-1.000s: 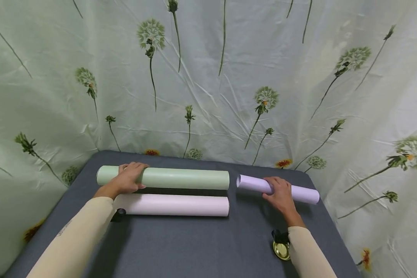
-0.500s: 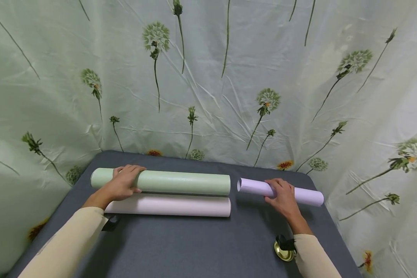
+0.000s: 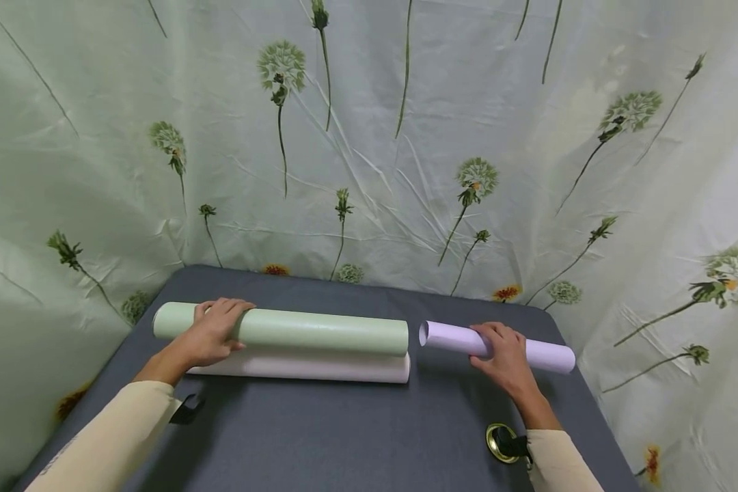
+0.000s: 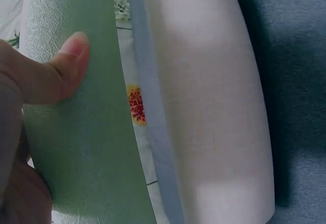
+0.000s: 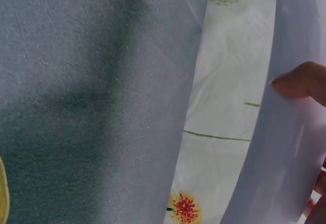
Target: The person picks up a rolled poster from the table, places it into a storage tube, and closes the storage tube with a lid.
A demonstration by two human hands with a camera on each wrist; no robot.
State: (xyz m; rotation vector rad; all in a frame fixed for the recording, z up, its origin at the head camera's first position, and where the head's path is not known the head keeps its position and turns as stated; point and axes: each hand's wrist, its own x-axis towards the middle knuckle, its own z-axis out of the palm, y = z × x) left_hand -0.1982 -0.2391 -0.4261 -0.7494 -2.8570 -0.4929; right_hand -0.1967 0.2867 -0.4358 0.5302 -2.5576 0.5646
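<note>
My left hand (image 3: 215, 333) grips a pale green roll (image 3: 320, 331) from above, near its left part. In the left wrist view, the thumb presses along the green roll (image 4: 97, 147), and a gap shows between it and a pale pink-white roll (image 4: 214, 107). That pinkish roll (image 3: 320, 367) lies on the table, partly hidden behind the green one. On the right, my right hand (image 3: 504, 355) holds a thinner lilac roll (image 3: 449, 338) round its middle, its hollow left end visible. The right wrist view has the thumb across the lilac roll (image 5: 285, 147), held above the table.
The dark grey table (image 3: 344, 437) runs back to a hanging pale curtain (image 3: 369, 150) printed with dandelions. A round gold-rimmed object (image 3: 495, 451) sits near the right wrist, partly covered by a black wrist-worn device (image 3: 510, 444).
The green roll has moved toward me and slightly left, now overlapping the pinkish roll in the head view. The lilac roll has shifted slightly right and nearer, still held.
</note>
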